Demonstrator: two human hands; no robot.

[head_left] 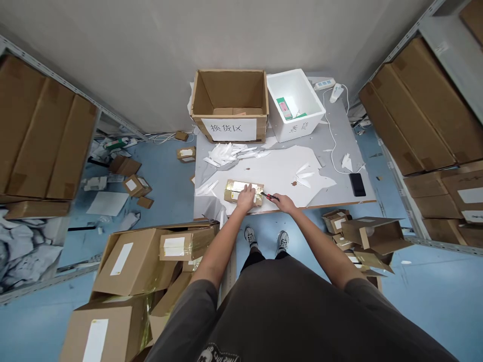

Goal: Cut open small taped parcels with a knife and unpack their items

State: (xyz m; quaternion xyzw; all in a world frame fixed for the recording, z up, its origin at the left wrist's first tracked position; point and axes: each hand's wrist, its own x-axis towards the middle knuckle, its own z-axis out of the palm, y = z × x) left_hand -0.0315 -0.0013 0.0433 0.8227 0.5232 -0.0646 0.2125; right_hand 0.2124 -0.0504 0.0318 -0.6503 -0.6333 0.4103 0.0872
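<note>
A small taped cardboard parcel [237, 190] with a white label lies near the front edge of the grey table [339, 151]. My left hand [246, 197] rests on top of it, fingers spread flat over its right half. My right hand [284, 202] is closed round a small red-and-black utility knife [269, 196], whose tip points left at the parcel's right end.
At the back of the table stand an open cardboard box [229, 103] with a labelled front and a white foam box [296, 103]. Paper scraps [234, 152], a black phone [357, 184] and a cable lie on the table. Cardboard parcels [132, 261] crowd the blue floor; shelves hold boxes both sides.
</note>
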